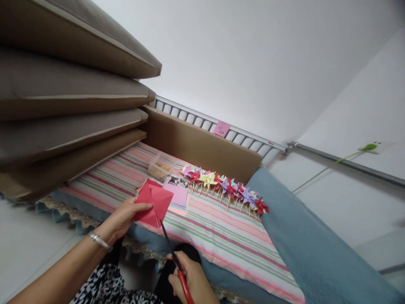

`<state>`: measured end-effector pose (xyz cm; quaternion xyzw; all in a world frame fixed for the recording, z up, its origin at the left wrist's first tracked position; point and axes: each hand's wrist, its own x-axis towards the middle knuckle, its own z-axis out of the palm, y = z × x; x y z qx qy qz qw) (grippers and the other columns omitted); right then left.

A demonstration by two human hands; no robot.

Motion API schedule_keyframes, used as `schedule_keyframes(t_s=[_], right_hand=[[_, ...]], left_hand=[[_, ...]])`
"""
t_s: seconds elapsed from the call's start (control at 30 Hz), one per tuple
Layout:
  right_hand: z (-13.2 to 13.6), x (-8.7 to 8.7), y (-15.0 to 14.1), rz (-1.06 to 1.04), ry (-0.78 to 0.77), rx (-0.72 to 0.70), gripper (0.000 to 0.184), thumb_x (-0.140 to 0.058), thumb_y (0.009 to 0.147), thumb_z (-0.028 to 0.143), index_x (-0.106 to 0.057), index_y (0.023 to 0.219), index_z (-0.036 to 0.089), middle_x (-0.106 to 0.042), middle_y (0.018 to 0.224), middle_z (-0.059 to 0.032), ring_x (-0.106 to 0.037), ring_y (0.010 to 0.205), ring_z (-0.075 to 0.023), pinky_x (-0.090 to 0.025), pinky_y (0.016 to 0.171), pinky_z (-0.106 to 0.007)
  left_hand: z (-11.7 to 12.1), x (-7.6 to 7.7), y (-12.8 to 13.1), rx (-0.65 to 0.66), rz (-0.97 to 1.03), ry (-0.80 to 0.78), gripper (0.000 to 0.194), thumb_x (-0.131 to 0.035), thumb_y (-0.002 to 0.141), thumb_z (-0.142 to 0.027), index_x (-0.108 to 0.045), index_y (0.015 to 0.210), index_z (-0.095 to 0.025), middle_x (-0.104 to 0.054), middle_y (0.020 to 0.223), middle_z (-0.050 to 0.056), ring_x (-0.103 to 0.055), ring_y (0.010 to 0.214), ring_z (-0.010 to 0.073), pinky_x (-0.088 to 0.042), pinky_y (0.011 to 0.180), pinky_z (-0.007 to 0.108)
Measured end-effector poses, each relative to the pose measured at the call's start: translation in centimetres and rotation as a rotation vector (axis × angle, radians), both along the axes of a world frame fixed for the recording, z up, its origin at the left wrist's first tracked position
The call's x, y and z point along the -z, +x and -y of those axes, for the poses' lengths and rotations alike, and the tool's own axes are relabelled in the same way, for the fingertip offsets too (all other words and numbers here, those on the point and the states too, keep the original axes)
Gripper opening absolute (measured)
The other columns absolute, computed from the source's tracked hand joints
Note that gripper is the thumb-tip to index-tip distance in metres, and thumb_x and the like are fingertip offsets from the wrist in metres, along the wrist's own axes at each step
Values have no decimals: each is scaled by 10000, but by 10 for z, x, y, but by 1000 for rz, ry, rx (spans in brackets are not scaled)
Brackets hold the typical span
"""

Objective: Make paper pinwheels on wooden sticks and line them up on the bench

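Observation:
My left hand (128, 215), with a silver bracelet at the wrist, pinches a square of red paper (160, 198) by its left side, thumb on top. Cuts or creases run across the paper towards its middle. My right hand (191, 276) is closed around red-handled scissors (181, 270). Their dark blades point up and left, and the tip meets the lower right edge of the red paper. Whether the blades are parted is hard to see. Beyond the paper lies a stack of pastel paper squares (177, 195), a lilac one on top.
A striped cloth (221, 234) covers the seat. Several paper pinwheels (228, 185) on sticks lie in a row at the back. Near them stands a clear box (160, 169) of small sticks. Stacked brown cushions (72, 93) rise on the left; a pink note (222, 128) hangs on the radiator (190, 118).

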<state>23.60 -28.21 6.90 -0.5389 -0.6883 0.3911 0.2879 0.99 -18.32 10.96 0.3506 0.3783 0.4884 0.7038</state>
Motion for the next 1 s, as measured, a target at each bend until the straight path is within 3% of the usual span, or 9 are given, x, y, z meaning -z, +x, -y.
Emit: schedule_keyframes(t_s=[0.13,0.23,0.37,0.47,0.63,0.73,0.83,1.0], right_hand=[[-11,-3,15,-141,32,129,372,-632,716,260,-612,1079,183,-654,816,-39,-587,685,-172,-463,648,-276],[-26,-18,11,-306,71,277,451,-641,746,364,-554,1144,171,-643,827,-44,-574,661,-167,-460,621,-279],[-46,-37,-10,-513,113,270,498,-676,693,379,-547,1135,189,-534,749,26,-467,542,-108,-394,508,-230],[-55,-35,-23,-565,95,240,461,-659,678,310,-547,1113,204,-487,709,53,-438,520,-92,-374,503,-217],[-59,-22,-33,-705,125,328,472,-633,706,365,-497,1132,213,-528,773,30,-509,575,-118,-403,523,-222],[-58,-17,-39,-760,170,394,468,-611,752,392,-459,1162,224,-536,805,19,-513,573,-118,-388,491,-211],[-56,-13,-47,-771,237,431,421,-611,772,358,-457,1141,227,-526,841,11,-529,619,-123,-412,527,-215],[-50,-11,-48,-691,221,400,373,-591,807,337,-481,1144,221,-531,844,7,-548,682,-138,-453,617,-238]], left_hand=[[0,-2,-8,132,-90,19,254,-783,594,-208,-737,813,-88,-769,803,112,-683,654,198,-506,630,250],[4,1,-3,272,-130,31,231,-781,587,-205,-746,782,-86,-765,777,108,-673,639,190,-491,616,235],[10,2,10,370,-153,25,225,-789,582,-201,-757,778,-95,-763,771,110,-685,669,218,-500,647,258],[12,-1,14,367,-152,11,224,-808,578,-199,-759,771,-96,-763,757,112,-682,642,210,-498,629,251],[16,7,18,234,144,-3,256,-742,718,-249,-743,941,-125,-766,901,114,-700,767,207,-513,730,263],[24,21,32,101,328,-92,200,-744,719,-238,-742,904,-163,-769,910,81,-706,801,214,-528,763,289],[32,29,49,33,327,-125,163,-767,686,-215,-734,832,-152,-773,844,74,-711,767,213,-533,742,284],[30,25,52,-132,233,-74,311,-802,626,-252,-712,899,-133,-772,823,86,-717,750,248,-540,721,314]])
